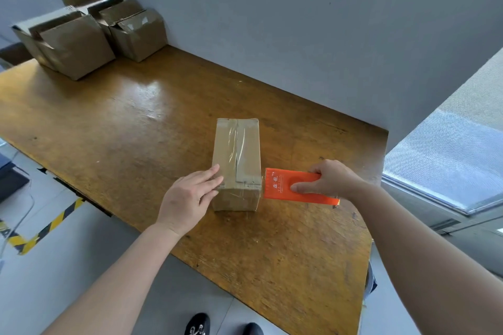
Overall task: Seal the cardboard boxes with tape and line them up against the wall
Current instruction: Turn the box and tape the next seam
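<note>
Head view, box (pixel 236 163): mid-frame on the surface (pixel 122 122), clear tape along its top seam, apart from the wall (pixel 299 22) above it in frame.
Long axis: runs up the frame, from me toward the wall.
Left hand (pixel 187 196): fingers straight, flat on the box's near left top corner, steadying it.
Right hand (pixel 329 179): clamped round the orange dispenser (pixel 288 185), thumb on its face.
Dispenser: just right of the box, toothed end at the near right edge; I cannot tell whether tape joins them.
Relation that matters: the box lies between my hands, left on it, right beside it, so the left is nearer for a push up-frame to the wall.
Other boxes (pixel 76 43): upper left of the frame, flaps open, near the wall.
Step, I judge: finishing this seal, lining up not yet done.
</note>
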### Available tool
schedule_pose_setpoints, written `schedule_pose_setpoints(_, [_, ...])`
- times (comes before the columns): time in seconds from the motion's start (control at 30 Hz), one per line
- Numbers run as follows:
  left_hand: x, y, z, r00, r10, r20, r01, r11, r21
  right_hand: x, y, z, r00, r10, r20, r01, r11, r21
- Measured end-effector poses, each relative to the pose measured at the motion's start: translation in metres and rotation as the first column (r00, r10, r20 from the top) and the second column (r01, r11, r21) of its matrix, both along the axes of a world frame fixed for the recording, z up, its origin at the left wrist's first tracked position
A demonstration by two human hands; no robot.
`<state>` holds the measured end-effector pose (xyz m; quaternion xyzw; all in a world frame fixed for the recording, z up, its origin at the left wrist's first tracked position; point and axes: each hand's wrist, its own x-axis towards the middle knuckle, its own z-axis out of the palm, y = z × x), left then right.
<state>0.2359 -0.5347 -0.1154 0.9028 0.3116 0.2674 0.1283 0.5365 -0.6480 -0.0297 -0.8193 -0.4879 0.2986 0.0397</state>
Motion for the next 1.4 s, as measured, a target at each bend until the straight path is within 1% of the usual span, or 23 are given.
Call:
schedule_pose_setpoints(0.13, [0.004,-0.005,0.007,0.998,0.047,-0.037,-0.046,0.998,0.034,-0.002,0.005,0.000,1.000,-0.004,0.014,0.004,1.000,-0.006])
schedule_pose_setpoints(0.23, [0.014,-0.004,0.014,0.994,0.101,-0.037,-0.095,0.983,0.157,-0.002,0.006,0.000,1.000,-0.006,0.018,0.006,1.000,0.007])
schedule_pose_setpoints(0.27, [0.018,-0.005,0.014,0.996,0.090,-0.027,-0.083,0.975,0.205,-0.002,0.007,0.000,1.000,-0.004,0.016,0.004,1.000,0.013])
schedule_pose_setpoints(0.33, [0.029,-0.009,0.014,1.000,-0.003,-0.028,0.010,0.967,0.255,0.000,0.007,0.001,1.000,0.000,0.011,-0.001,1.000,0.021])
schedule_pose_setpoints(0.4, [0.039,-0.012,0.011,0.994,-0.098,-0.054,0.108,0.962,0.250,0.001,0.007,0.001,1.000,0.002,0.006,-0.002,1.000,0.022])
schedule_pose_setpoints(0.43, [0.043,-0.014,0.012,0.992,-0.109,-0.056,0.119,0.963,0.240,0.001,0.007,0.001,1.000,0.004,0.006,-0.004,1.000,0.022])
schedule_pose_setpoints(0.5, [0.051,-0.016,0.014,0.995,-0.086,-0.042,0.093,0.967,0.235,0.001,0.008,0.000,1.000,0.012,0.010,-0.012,1.000,0.024])
schedule_pose_setpoints(0.63, [0.061,-0.024,0.017,0.996,-0.058,-0.064,0.074,0.956,0.285,0.002,0.008,0.000,1.000,0.016,0.007,-0.016,0.999,0.030])
schedule_pose_setpoints(0.8, [0.072,-0.027,0.016,0.997,-0.040,-0.062,0.056,0.959,0.277,0.004,0.007,-0.001,1.000,0.017,-0.004,-0.017,0.999,0.034])
schedule_pose_setpoints(1.03, [0.050,-0.013,0.005,0.995,-0.061,-0.083,0.084,0.945,0.316,0.007,0.000,-0.002,0.999,0.014,-0.051,-0.012,0.999,0.030])
schedule_pose_setpoints(1.17, [0.035,-0.011,-0.009,0.998,-0.008,-0.064,0.027,0.949,0.315,0.009,-0.002,-0.001,0.999,-0.001,-0.052,0.004,0.999,0.039])
schedule_pose_setpoints(1.27, [0.032,-0.017,-0.009,0.996,0.035,-0.084,-0.007,0.949,0.317,0.005,0.000,0.000,0.999,0.004,-0.041,-0.003,0.999,0.040])
schedule_pose_setpoints(1.33, [0.041,-0.020,-0.001,0.995,-0.005,-0.101,0.035,0.954,0.299,0.005,0.000,-0.001,1.000,0.006,-0.025,-0.005,0.999,0.042])
schedule_pose_setpoints(1.4, [0.057,-0.020,0.009,0.990,-0.081,-0.112,0.108,0.959,0.263,0.006,-0.001,-0.002,1.000,0.000,-0.021,0.001,0.999,0.038])
